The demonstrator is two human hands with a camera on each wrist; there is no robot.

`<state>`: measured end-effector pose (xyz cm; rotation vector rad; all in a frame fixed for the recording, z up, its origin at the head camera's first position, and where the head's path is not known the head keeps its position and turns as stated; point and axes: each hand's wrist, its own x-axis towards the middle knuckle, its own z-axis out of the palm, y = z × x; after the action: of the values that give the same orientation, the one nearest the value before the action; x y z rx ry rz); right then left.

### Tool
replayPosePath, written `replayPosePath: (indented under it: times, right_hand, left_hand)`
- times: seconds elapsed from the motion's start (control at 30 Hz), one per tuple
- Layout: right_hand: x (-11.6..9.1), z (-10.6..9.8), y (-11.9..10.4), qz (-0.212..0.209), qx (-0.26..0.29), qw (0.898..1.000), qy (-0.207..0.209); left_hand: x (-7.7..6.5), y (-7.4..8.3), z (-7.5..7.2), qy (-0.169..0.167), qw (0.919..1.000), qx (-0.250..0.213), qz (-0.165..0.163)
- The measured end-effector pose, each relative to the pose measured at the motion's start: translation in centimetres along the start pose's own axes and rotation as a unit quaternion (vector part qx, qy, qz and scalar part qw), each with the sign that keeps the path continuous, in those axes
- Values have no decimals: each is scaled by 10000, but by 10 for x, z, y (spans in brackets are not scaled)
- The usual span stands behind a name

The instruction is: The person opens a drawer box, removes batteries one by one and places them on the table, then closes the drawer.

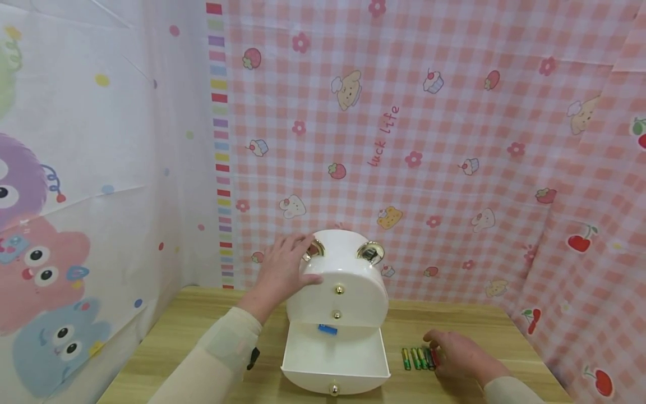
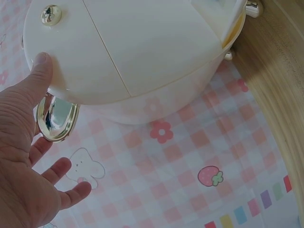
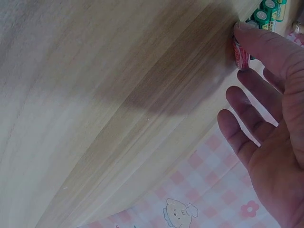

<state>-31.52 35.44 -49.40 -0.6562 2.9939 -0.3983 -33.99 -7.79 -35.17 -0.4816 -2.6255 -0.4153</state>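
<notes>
A white rounded drawer box (image 1: 338, 297) with gold knobs and gold-rimmed ears stands on the table, its lower drawer (image 1: 335, 359) pulled out. One blue battery (image 1: 327, 330) lies at the back of that drawer. My left hand (image 1: 284, 266) grips the box's upper left side, thumb on the front and fingers around the gold ear (image 2: 58, 118); its other fingers spread loosely. To the right of the drawer, my right hand (image 1: 461, 354) pinches a red battery (image 3: 241, 54) end to end between thumb and index finger. Several green batteries (image 1: 415, 358) stand in a row beside it.
The wooden table (image 1: 202, 336) bears everything. A small black object (image 1: 253, 358) shows beside my left sleeve. Behind the box hangs a pink checked curtain (image 1: 404, 196), and a white printed curtain (image 1: 126, 224) hangs on the left.
</notes>
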Motion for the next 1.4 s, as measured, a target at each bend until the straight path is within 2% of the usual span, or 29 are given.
replayPosePath:
  times: [0.57,0.9,1.17,1.4]
  right_hand:
    - [-2,-2,-1,415,450,9980,-187]
    - [-8,-6,-8,337,363,9987,-149]
    - [-11,-9,-21,-110,2,9999,44]
    - [-12,-12,-35,-192,-74,9998,63]
  left_hand:
    - [-1,0,0,-25,10000,-23,-57]
    - [-1,1,0,-14,10000,-55,-69]
    - [-3,1,0,33,9999,-91,-62]
    - [-2,1,0,6,9999,-93,-52]
